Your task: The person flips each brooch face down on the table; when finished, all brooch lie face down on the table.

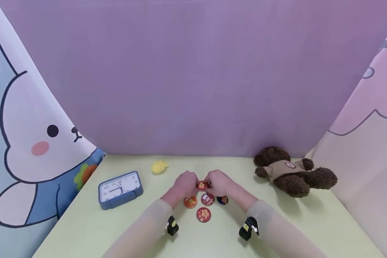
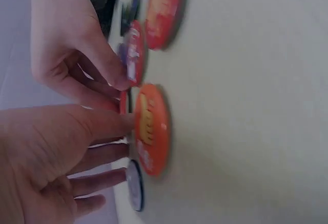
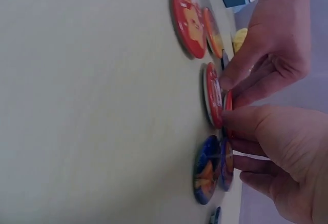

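Toward the back of a group of round badges, a red badge with a yellow star figure lies between the fingers of my left hand and my right hand. Both hands pinch it from its two sides, close to the table. Just in front sit an orange badge, a red badge with a white figure and a dark blue badge. Nearest me is another red star badge. Beside the left fingers, a pale badge shows in the left wrist view; a purple-blue badge shows under the right fingers.
A blue clock stands on the left of the pale table. Behind the hands to the left lies a fluffy yellow thing. A brown plush bear lies at the right. A purple backdrop closes off the back.
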Action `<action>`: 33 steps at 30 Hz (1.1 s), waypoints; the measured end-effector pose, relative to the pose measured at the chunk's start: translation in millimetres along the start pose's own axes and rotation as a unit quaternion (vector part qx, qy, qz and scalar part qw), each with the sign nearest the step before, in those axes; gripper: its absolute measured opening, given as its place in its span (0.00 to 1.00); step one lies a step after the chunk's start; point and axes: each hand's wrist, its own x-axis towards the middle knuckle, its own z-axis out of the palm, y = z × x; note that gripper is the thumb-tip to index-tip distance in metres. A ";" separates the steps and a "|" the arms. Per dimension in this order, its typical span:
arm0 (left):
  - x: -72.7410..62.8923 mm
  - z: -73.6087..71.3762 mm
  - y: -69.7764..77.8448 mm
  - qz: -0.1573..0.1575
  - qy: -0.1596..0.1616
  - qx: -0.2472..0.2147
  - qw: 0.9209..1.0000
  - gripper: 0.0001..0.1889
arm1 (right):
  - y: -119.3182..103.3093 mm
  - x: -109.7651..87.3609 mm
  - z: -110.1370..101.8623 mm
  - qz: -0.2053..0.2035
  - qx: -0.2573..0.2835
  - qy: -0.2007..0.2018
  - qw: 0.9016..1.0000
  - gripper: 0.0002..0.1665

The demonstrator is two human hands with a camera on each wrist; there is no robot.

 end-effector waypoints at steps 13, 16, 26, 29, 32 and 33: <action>8.6 -11.1 10.1 -0.036 -0.047 0.077 0.995 0.08 | -9.3 9.4 -1.0 0.027 -0.035 -0.007 0.999 0.06; 7.5 -9.9 11.2 -0.024 -0.041 0.075 0.996 0.08 | -10.0 5.1 -0.3 0.036 -0.035 0.003 0.999 0.06; 7.5 -12.6 8.5 -0.011 -0.039 0.060 0.997 0.09 | 1.6 1.6 -2.5 -0.026 -0.035 0.017 0.999 0.08; 5.2 -13.7 7.6 -0.005 -0.041 0.059 0.997 0.08 | 2.4 4.2 -3.9 -0.026 -0.032 0.010 0.999 0.08; 2.4 -13.1 5.3 0.004 -0.037 0.063 0.997 0.09 | 0.7 6.0 -3.3 -0.019 -0.028 0.002 0.999 0.08; 1.8 -13.0 4.0 0.008 -0.035 0.062 0.997 0.09 | 0.2 6.7 -3.3 -0.018 -0.027 0.000 0.999 0.08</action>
